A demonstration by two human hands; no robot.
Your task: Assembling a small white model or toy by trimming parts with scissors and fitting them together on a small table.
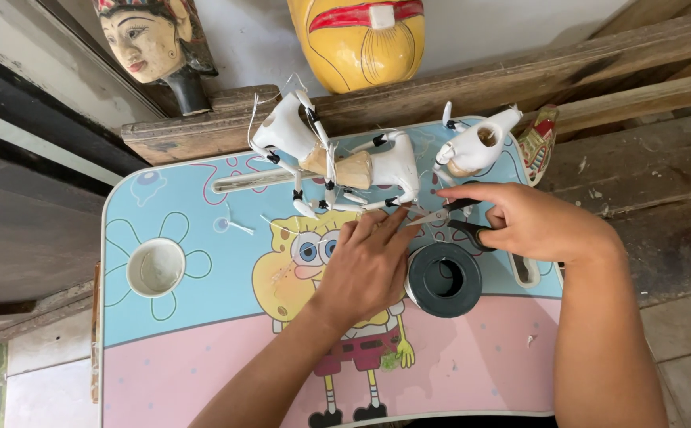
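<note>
**First onlooker:** A person seated at a small cartoon-printed surface [202, 372] works a pair of black-handled scissors [450, 215] at the foot of a white jointed puppet body [337, 162]. See where the blades point?

**Second onlooker:** Leftward, toward the puppet. The scissors lie almost level, long axis running right to left, tips just below the puppet's lower right limb, where thin strings trail.

**First onlooker:** The right hand [532, 222] has them; its fingers are closed through the handle loops, thumb on top. The blades look nearly together, though it is too small to be sure.

**Second onlooker:** And the left hand [365, 265] lies flat, below the puppet, fingers [385, 226] together and stretched up toward the blade tips. It seems to pin something fine against the surface; I cannot tell whether it is thread.

**First onlooker:** So the left hand is the nearer one to the puppet, directly beneath it. The right comes in from the puppet's right side.

**Second onlooker:** Below the puppet and right of the left hand sits a dark roll of tape [444, 279]. A second white puppet piece [476, 143] lies just to the puppet's right.
</note>
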